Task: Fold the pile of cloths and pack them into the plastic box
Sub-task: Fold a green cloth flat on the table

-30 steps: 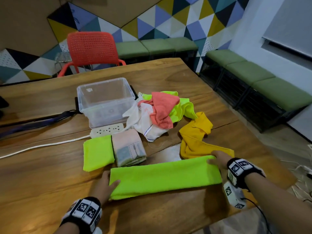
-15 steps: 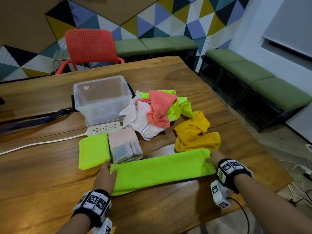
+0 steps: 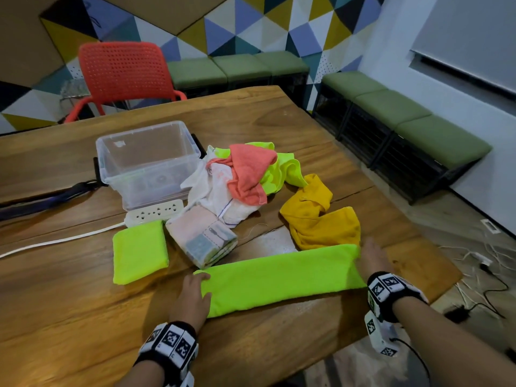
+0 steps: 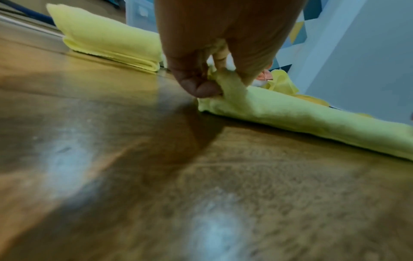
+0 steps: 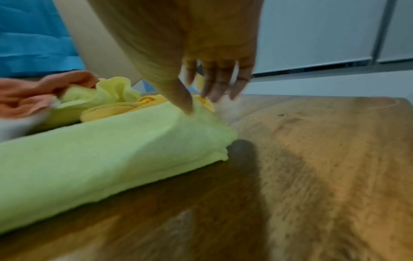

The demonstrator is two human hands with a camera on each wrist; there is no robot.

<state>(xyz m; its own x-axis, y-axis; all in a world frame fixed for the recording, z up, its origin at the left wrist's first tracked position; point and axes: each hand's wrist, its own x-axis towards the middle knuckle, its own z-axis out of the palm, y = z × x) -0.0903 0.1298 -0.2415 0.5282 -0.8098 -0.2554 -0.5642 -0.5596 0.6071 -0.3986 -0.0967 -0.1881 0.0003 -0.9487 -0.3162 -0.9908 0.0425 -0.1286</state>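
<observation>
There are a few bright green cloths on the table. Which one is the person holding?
The long green strip nearest the person, held at both ends; the small folded green square and the crumpled green cloth lie untouched.

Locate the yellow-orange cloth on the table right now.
In the head view the yellow-orange cloth lies crumpled right of centre, just behind the long green cloth, near the right hand and right of the unfolded pile.

A long folded cloth point(image 3: 279, 277) lies across the table point(image 3: 83, 317) near its front edge. Behind its left end sit two folded cloths point(image 3: 139, 251) side by side, a power strip point(image 3: 155, 213) behind them, then the plastic box point(image 3: 148, 163). The unfolded pile point(image 3: 243, 177) lies right of the box.
</observation>
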